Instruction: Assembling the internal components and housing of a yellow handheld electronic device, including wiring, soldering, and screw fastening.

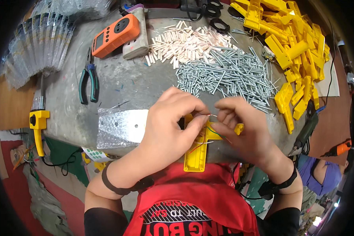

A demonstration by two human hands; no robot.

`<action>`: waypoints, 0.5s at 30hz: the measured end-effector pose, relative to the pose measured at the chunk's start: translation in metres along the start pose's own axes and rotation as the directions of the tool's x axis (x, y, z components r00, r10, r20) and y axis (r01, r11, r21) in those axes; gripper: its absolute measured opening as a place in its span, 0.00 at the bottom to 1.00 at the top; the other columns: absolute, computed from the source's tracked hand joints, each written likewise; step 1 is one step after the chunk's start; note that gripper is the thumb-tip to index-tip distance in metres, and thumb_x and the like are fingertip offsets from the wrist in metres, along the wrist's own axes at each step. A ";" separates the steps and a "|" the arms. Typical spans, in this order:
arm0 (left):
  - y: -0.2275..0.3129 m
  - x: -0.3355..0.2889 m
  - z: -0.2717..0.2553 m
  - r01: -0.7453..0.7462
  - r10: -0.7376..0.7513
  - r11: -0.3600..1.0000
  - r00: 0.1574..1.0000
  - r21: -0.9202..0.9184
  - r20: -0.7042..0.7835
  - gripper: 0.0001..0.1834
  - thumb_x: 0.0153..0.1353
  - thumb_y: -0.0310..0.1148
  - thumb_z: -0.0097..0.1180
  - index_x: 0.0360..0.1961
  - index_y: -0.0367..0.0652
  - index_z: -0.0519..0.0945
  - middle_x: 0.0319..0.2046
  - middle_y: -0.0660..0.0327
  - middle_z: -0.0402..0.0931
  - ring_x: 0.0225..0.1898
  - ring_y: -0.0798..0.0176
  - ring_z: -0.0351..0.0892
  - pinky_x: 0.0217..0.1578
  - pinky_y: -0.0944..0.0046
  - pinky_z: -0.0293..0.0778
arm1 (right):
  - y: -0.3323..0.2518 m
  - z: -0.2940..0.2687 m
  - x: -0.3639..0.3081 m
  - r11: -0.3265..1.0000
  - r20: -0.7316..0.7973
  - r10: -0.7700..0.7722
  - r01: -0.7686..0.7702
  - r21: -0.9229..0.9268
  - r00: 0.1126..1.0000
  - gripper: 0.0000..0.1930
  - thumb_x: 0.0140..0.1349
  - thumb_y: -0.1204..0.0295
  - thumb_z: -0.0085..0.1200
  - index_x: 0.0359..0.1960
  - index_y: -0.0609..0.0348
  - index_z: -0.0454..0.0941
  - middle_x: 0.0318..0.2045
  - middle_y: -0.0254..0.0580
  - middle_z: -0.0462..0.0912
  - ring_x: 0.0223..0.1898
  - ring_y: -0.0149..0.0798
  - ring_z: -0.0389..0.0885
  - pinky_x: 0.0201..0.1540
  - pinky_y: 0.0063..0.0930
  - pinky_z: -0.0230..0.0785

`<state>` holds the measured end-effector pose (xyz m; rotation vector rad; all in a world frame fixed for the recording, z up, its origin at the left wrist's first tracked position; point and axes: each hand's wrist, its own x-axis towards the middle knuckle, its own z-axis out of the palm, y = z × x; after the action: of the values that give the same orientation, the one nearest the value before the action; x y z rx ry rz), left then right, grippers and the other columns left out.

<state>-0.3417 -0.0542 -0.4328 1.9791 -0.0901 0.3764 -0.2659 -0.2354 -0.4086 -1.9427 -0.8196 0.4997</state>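
The left hand (pixel 173 125) has thumb and forefinger pinched together on a thin wire (pixel 212 115), just above the center of the frame. The right hand (pixel 246 126) faces it across a small gap, its fingers curled by the wire's other end; I cannot tell whether they grip it. The hands do not touch each other.

Beneath them, at the lower center, lies an open yellow housing (pixel 195 159), its upper part partly hidden by the hands. A green wire (pixel 214 129), a red wire (pixel 196 148) and a white wire (pixel 211 142) run loose about it. A hard tug could snap a strand or pull one free, and the loose wires could snag on a finger. The housing's lower end appears to jut past the edge of the table (pixel 131 80), so a knock from a wrist might tip it off.

Left of the hands lies a bubble-wrap bag (pixel 118 129). Above them spreads a heap of screws (pixel 228 76), close enough that a sweeping knuckle might scatter some. Beyond sit pale sticks (pixel 181 45); pliers (pixel 89 80) and an orange meter (pixel 116 36) lie upper left, yellow parts (pixel 287 55) upper right.
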 end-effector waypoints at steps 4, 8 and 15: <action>-0.001 0.001 -0.001 0.081 -0.079 0.995 0.996 -0.058 0.046 0.05 0.49 0.20 0.62 0.28 0.40 0.80 0.26 0.61 0.78 0.34 0.57 0.74 0.37 0.61 0.70 | -0.005 0.003 -0.002 0.962 -0.046 -0.165 0.150 -0.230 0.985 0.06 0.68 0.72 0.52 0.35 0.62 0.75 0.21 0.35 0.75 0.20 0.29 0.75 0.23 0.27 0.68; -0.002 0.001 0.006 -0.174 0.178 0.977 0.984 0.127 -0.025 0.06 0.48 0.20 0.62 0.28 0.39 0.80 0.25 0.60 0.77 0.34 0.56 0.74 0.37 0.61 0.70 | 0.012 -0.013 0.008 0.293 0.580 0.273 -0.640 0.710 0.768 0.07 0.68 0.71 0.52 0.35 0.62 0.76 0.22 0.34 0.77 0.20 0.26 0.75 0.23 0.24 0.68; -0.003 0.002 0.004 0.131 -0.122 0.983 0.990 -0.128 0.077 0.04 0.51 0.21 0.63 0.29 0.39 0.82 0.27 0.61 0.80 0.33 0.61 0.75 0.38 0.63 0.69 | 0.009 0.005 -0.006 0.733 -0.049 -0.508 0.401 -0.550 0.860 0.03 0.68 0.74 0.54 0.36 0.60 0.75 0.24 0.32 0.78 0.21 0.27 0.76 0.25 0.23 0.70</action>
<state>-0.3381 -0.0561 -0.4365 1.8556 -0.0323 0.2140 -0.2702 -0.2392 -0.4187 -2.1166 -1.3600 -0.2514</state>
